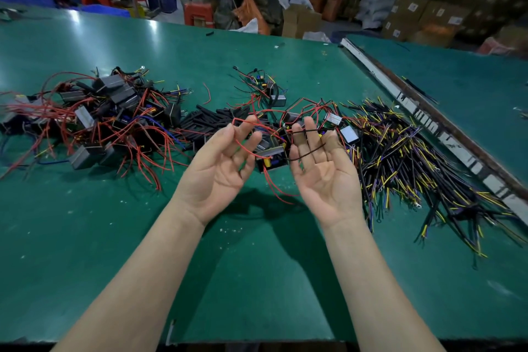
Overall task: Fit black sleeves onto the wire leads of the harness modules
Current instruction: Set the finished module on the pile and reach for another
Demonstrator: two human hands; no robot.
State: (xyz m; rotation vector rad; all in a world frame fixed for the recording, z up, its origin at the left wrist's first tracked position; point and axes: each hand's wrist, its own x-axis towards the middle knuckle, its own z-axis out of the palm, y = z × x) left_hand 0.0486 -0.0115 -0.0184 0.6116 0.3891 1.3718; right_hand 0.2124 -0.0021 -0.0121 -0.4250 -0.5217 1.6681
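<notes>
Both hands are raised palm-up over the green table (257,266). Between them hangs a small black harness module (271,156) with red leads (274,188) trailing down. A red lead loops over the relaxed fingers of my left hand (221,164). Thin black leads (307,151) lie across the straight fingers of my right hand (324,171). A heap of loose black sleeves (211,120) lies on the table just beyond my left hand.
A tangled pile of modules with red wires (94,120) covers the left of the table. Several black cables with yellow and purple ends (414,163) spread out on the right. More modules (265,86) lie further back. A metal rail (428,120) separates a second table.
</notes>
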